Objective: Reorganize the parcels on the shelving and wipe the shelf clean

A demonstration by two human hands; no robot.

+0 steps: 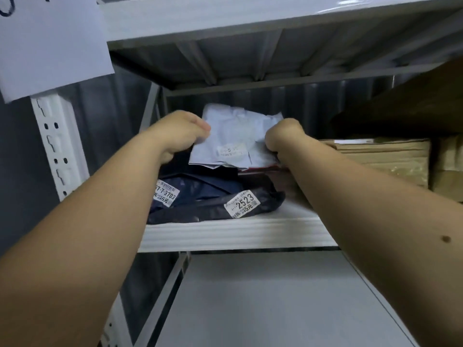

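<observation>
White sticker (241, 203) on the front dark parcel (250, 196): large "2523" with "5元" beneath; the smaller print is illegible. White sticker (165, 194) on the navy parcel (200, 189) beside it: "7-7-3703" and "5元", its left edge cut off by the arm. Label (230, 151) on the pale parcel (238, 136): only a "5" is legible; the hanging paper sheet (50, 46) bears cropped, unreadable handwriting.
</observation>
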